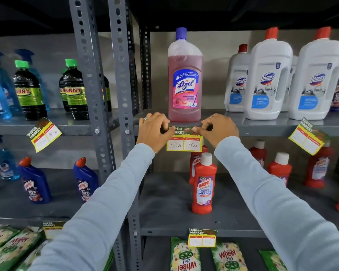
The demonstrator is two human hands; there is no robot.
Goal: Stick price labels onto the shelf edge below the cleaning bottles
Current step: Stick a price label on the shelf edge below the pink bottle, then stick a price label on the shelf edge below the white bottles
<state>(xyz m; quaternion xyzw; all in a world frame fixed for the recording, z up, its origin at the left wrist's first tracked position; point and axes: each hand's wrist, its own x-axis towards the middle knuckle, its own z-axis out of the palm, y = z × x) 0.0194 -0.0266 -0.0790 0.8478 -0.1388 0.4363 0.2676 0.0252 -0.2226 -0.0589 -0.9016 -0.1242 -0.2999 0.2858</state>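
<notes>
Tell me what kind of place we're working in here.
Most likely a supermarket's cleaning-products aisle: grey metal shelving stocked with branded bottles such as the pink Lizol bottle, and "Super Market" tags like the price label that the left hand and right hand hold to the shelf edge.

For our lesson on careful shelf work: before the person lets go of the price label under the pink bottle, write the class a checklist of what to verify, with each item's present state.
1. Label sits on the shelf edge directly below the Lizol bottle: ok.
2. Both hands press it: left hand on the top left corner, right hand on the top right: ok.
3. Price label is level, unlike the tilted labels to the left and right: ok.
4. Handwritten prices, 150 and 75, are uncovered and readable: ok.
5. Adhesive has gripped along the top strip: cannot tell, the fingers hide it.
6. Label's lower half hangs below the edge, in front of a red Harpic bottle: cannot tell if intended.
</notes>
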